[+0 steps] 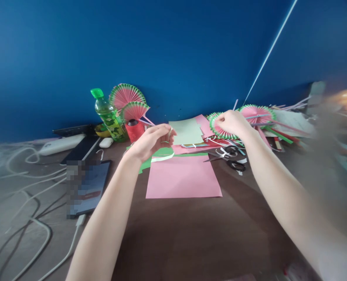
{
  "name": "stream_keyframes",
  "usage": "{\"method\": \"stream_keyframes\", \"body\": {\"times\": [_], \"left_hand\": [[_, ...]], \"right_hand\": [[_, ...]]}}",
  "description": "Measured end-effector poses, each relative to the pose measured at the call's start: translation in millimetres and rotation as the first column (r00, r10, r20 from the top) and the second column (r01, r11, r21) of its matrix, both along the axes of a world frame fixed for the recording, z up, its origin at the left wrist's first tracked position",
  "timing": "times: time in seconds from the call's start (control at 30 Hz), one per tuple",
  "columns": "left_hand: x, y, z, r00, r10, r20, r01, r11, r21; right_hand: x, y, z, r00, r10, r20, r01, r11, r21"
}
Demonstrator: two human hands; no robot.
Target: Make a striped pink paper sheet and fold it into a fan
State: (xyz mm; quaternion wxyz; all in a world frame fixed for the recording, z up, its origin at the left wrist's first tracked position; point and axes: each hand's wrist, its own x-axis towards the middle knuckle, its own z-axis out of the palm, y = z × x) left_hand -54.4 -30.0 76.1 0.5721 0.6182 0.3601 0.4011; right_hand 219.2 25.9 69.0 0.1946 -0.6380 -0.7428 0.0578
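Two hands are working above the desk (191, 234): left hand (151, 143) fingers are pinching a paper strip (163, 158); right hand (232, 121) fingers are clamping a pleated paper fan (224, 135).

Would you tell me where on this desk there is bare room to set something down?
The bare table in front of the pink sheet, between the forearms, is free, as is the patch right of it below the scissors. Crowded: cables and tablet at left; bottle, fans and papers along the wall.

Thin white paper strip (162, 158) looped at far edge of pink sheet (183, 181); green-rimmed pink pleated paper fan (216, 131) behind scissors (230, 157)
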Motion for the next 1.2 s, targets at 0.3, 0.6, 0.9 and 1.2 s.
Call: {"method": "stream_keyframes", "body": {"times": [0.3,0.6,0.9,1.2], "left_hand": [[3,-6,13.2,0.996,0.050,0.071,-0.050,0.999,0.004],[-23,9,1.4,0.995,0.017,0.094,-0.008,0.996,-0.093],[-33,21,-16.4,0.991,0.041,-0.126,-0.060,0.986,-0.153],[-20,-10,-30.0,0.612,0.419,-0.671,-0.269,0.908,0.321]], "right_hand": [[-76,-41,10.8,0.451,0.617,-0.645,-0.882,0.422,-0.212],[-75,-37,-0.7,0.545,0.430,-0.720,-0.824,0.437,-0.362],[-65,-25,-8.8,0.660,0.413,-0.628,-0.739,0.506,-0.444],[-54,-27,1.7,0.771,0.431,-0.470,-0.625,0.657,-0.422]]}}
